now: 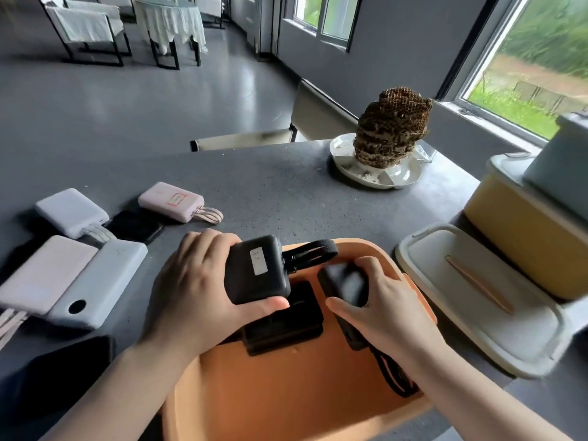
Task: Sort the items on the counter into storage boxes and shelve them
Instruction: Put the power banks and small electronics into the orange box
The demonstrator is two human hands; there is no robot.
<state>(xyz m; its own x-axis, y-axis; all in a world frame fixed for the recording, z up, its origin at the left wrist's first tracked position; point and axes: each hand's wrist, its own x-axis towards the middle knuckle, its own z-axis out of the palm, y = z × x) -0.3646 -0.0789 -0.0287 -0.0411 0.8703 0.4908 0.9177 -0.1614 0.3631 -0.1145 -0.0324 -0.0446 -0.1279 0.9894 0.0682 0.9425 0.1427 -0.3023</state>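
Note:
An open orange storage box (286,393) stands at the counter's near edge. My left hand (191,288) grips a black power bank (256,270) with a white label and a looped strap, held over the box's left rim. My right hand (381,310) holds a second black power bank (345,286), blurred, inside the box, its cord trailing to the right. A third black power bank (286,326) lies flat on the box floor. On the counter to the left lie several white and pink power banks (71,213) and one flat black one (135,226).
A white lid (477,300) lies right of the orange box. Behind it stands a yellow box (525,230) with a grey box stacked on top. A wasp nest on a white dish (378,173) sits at the back. A dark cloth (47,377) lies near left.

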